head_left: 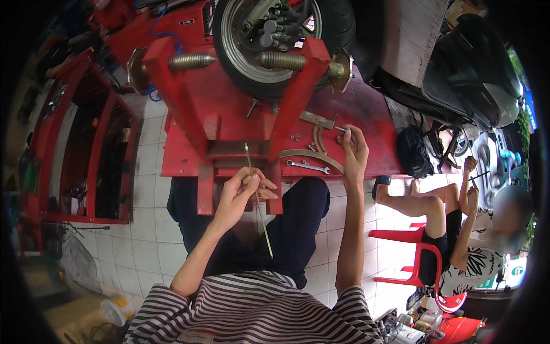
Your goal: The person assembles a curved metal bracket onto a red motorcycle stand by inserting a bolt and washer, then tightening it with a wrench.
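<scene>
1. My left hand [243, 192] pinches one long thin brass-coloured metal rod [258, 198] between thumb and fingertips; the rod runs from the red frame above my hand down across my dark-trousered lap.
2. My right hand [354, 150] rests on the red metal platform [366, 114], its fingertips pressed together on one small silvery metal piece [340, 129] at the platform's right part.
3. Just left of that hand lie two curved flat brass-coloured metal strips [312, 155] and one flat angled metal bracket [317, 119]; below them lies one silvery open-ended spanner [308, 167]. A few small washers or nuts are scattered near the bracket; they are too small to count.
4. One red steel clamp stand [240, 103] rises from the platform, with two threaded cone-tipped spindles [281, 61], one on each side, pointing at one black-tyred scooter wheel [281, 34] between them.
5. To my left stands one red open metal tool cabinet [86, 155]; its compartments hold dark tools that I cannot tell apart.
6. On the white tiled floor [143, 241] at lower left sits one small white and yellow tub [116, 309]; its contents are not visible.
7. To my right another person [458, 229] sits on one red plastic chair [412, 252], beside one black scooter body [470, 69].
</scene>
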Tool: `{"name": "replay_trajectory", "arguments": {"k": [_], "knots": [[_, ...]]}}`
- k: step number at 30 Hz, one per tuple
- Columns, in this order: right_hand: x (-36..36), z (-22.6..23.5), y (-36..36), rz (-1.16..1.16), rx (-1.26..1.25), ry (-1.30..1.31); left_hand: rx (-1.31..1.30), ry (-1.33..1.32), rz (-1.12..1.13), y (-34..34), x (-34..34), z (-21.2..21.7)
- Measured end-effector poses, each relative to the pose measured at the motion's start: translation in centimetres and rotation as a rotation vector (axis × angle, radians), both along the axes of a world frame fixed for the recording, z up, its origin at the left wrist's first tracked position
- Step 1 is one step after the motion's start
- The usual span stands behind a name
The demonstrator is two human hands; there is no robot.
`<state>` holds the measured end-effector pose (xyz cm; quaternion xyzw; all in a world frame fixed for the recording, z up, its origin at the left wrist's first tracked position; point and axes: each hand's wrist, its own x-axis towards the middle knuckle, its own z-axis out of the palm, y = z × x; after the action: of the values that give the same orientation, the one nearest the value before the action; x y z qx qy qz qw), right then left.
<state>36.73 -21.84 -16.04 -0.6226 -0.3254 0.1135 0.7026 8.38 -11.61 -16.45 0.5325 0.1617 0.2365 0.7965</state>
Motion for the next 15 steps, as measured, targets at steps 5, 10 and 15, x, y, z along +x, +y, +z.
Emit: {"name": "replay_trajectory", "arguments": {"k": [5,10,15], "knots": [[-6.5,6.9,3.4,0.149,0.026,0.032,0.030,-0.010,0.016,0.1,-0.6,-0.4],[-7.3,8.0,5.4,0.205,0.124,0.033,0.031,0.015,0.040,0.1,-1.1,0.1],[-7.9,7.9,5.4,0.124,0.072,0.030,0.006,0.020,0.084,-0.1,-1.8,1.3]]}}
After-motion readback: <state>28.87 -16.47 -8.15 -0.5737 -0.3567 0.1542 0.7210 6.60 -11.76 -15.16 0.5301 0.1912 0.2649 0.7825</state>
